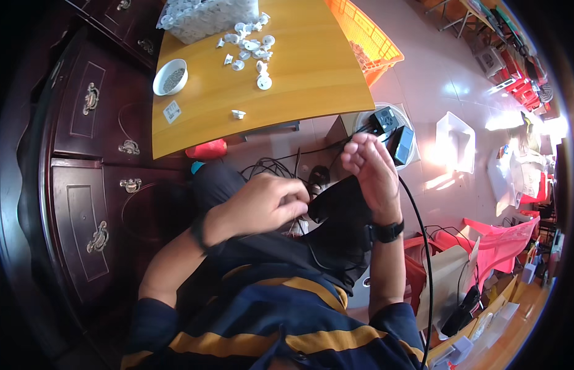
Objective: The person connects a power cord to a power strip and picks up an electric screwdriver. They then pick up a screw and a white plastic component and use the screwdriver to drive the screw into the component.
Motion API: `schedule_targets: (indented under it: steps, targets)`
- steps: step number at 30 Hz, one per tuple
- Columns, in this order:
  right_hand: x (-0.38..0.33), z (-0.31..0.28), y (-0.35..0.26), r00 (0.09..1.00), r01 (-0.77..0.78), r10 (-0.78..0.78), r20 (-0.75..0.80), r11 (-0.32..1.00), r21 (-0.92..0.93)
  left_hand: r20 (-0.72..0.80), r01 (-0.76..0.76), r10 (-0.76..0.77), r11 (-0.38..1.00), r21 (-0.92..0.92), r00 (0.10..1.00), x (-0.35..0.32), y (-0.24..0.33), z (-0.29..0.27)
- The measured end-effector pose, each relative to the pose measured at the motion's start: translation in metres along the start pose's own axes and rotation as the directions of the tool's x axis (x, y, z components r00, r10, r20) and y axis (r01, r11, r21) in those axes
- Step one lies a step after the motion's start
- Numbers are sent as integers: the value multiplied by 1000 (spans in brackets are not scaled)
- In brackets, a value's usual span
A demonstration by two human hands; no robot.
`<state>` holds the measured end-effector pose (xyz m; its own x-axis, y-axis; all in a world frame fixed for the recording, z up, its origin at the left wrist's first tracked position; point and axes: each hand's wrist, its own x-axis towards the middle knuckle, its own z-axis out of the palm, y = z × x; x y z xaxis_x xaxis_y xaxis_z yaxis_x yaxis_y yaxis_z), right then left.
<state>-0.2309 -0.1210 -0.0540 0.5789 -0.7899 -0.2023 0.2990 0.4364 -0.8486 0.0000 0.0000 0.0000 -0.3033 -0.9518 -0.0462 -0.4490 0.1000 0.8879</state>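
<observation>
My left hand (pixel 271 203) is curled shut over my lap, its fingertips pinched together on something too small to make out. My right hand (pixel 370 169) is raised beside it with fingers bent; whether it holds anything is hidden. Both hands hover above my dark trousers (pixel 336 228). A black cable (pixel 422 234) runs past my right wrist, which wears a black watch (pixel 385 232). On the wooden table (pixel 311 74) ahead lie several small white plastic parts (pixel 250 46), out of reach of both hands.
A white bowl (pixel 170 77) of small grey pieces and a clear bag of white parts (pixel 204 15) stand on the table. A dark wooden cabinet (pixel 90 160) is at left, an orange crate (pixel 364 37) at right, and black adapters (pixel 392 132) and red bags (pixel 496 240) on the floor.
</observation>
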Motion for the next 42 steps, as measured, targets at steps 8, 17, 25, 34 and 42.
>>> schedule_targets:
  steps: [8, 17, 25, 34, 42]
  targets:
    - [69, 27, 29, 999, 34, -31, -41, 998, 62, 137, 672, -658, 729, -132, 741, 113, -213, 88]
    - [48, 25, 85, 755, 124, 387, 529, 708, -695, 314, 651, -725, 688, 321, 613, 143, -321, 172]
    - [28, 28, 128, 684, 260, 523, 509, 478, -839, -352, 559, -491, 820, 122, 797, 123, -402, 203]
    - [40, 25, 122, 754, 247, 528, 391, 325, -913, -98, 593, -584, 793, 139, 806, 144, -425, 223]
    - [45, 29, 126, 758, 294, 534, 374, 232, -927, 81, 606, -631, 768, 207, 772, 144, -410, 212]
